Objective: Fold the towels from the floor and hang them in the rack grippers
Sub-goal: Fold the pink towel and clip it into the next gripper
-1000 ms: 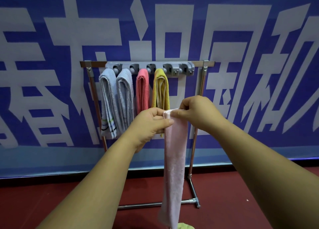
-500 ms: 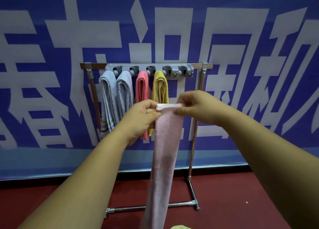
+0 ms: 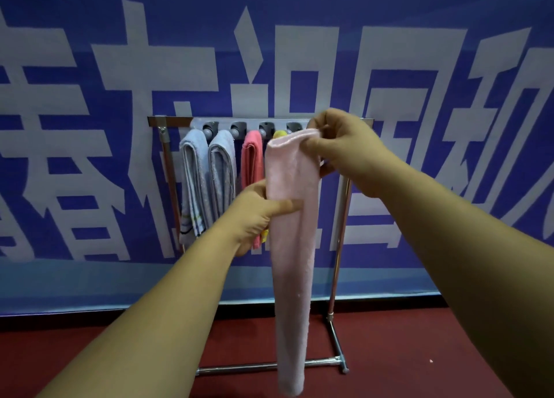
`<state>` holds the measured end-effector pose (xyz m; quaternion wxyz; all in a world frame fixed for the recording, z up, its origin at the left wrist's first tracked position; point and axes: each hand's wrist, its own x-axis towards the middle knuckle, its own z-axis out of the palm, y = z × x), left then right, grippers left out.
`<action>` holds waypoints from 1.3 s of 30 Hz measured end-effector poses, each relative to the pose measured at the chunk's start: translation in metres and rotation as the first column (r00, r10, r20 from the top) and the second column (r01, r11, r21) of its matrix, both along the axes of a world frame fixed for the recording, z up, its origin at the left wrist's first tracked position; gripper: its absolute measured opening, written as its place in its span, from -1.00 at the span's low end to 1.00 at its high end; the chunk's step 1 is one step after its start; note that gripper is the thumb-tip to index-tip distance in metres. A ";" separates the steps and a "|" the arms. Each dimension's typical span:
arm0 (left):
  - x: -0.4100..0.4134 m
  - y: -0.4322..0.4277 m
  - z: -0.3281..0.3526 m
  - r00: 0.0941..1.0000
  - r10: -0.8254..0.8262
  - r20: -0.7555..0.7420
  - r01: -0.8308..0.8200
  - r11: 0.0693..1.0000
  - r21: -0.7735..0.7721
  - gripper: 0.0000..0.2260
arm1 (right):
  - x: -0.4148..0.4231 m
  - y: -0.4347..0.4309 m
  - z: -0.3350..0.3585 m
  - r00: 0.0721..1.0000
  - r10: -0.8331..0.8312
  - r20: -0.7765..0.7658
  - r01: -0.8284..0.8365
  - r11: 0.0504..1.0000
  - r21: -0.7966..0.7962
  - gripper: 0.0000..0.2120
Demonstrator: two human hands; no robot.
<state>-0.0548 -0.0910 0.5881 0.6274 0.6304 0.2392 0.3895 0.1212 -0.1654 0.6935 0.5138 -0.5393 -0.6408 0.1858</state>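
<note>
Your right hand (image 3: 341, 149) pinches the top edge of the folded pale pink towel (image 3: 292, 262) in front of the rack (image 3: 168, 170), while your left hand (image 3: 254, 215) grips it lower down. The towel hangs straight toward the red floor (image 3: 419, 352).

Both hands (image 3: 344, 149) grip pale pink towel (image 3: 292, 262) before rack (image 3: 340, 247).

A narrow-folded pale pink towel (image 3: 290, 247) is held before the rack (image 3: 174, 121), where grey towels (image 3: 193, 182), a coral towel (image 3: 251, 164) and a yellow towel (image 3: 279, 134) are hung.
</note>
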 end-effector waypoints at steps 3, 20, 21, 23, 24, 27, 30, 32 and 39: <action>0.004 -0.003 -0.005 1.000 0.011 0.019 -0.009 0.998 -0.066 -0.57 | 0.008 0.001 0.008 0.998 -0.036 -0.049 0.037 0.999 0.014 -0.93; 0.011 -0.010 -0.006 0.997 -0.046 -0.061 0.044 0.998 -0.041 -0.72 | 0.054 0.013 -0.016 0.927 -0.165 -0.337 0.141 0.985 -0.097 -0.68; 0.013 -0.010 -0.004 0.996 -0.042 -0.073 0.039 0.999 -0.034 -0.72 | 0.056 0.016 -0.017 0.918 -0.175 -0.357 0.150 0.984 -0.099 -0.66; 0.017 -0.009 0.000 0.997 -0.025 -0.077 0.022 0.999 -0.038 -0.74 | 0.059 0.021 -0.022 0.887 -0.200 -0.417 0.165 0.979 -0.118 -0.63; 0.019 -0.009 0.003 0.998 -0.012 -0.068 0.009 0.999 -0.052 -0.75 | 0.059 0.023 -0.026 0.868 -0.210 -0.450 0.162 0.976 -0.144 -0.64; 0.027 -0.003 0.011 0.999 0.037 -0.030 -0.041 0.990 -0.132 -0.78 | 0.055 0.025 -0.049 0.837 -0.243 -0.490 0.096 0.947 -0.306 -0.71; 0.033 0.004 0.018 0.994 0.103 -0.029 -0.107 0.973 -0.207 -0.77 | 0.048 0.022 -0.087 0.821 -0.276 -0.500 -0.001 0.874 -0.485 -0.63; 0.035 0.009 0.021 0.989 0.134 -0.054 -0.144 0.959 -0.246 -0.75 | 0.043 0.016 -0.111 0.830 -0.225 -0.510 -0.116 0.825 -0.552 -0.54; 0.031 0.025 0.018 0.979 0.191 -0.067 -0.202 0.942 -0.269 -0.68 | 0.036 0.002 -0.159 0.789 0.022 -0.614 -0.367 0.819 -0.441 -0.37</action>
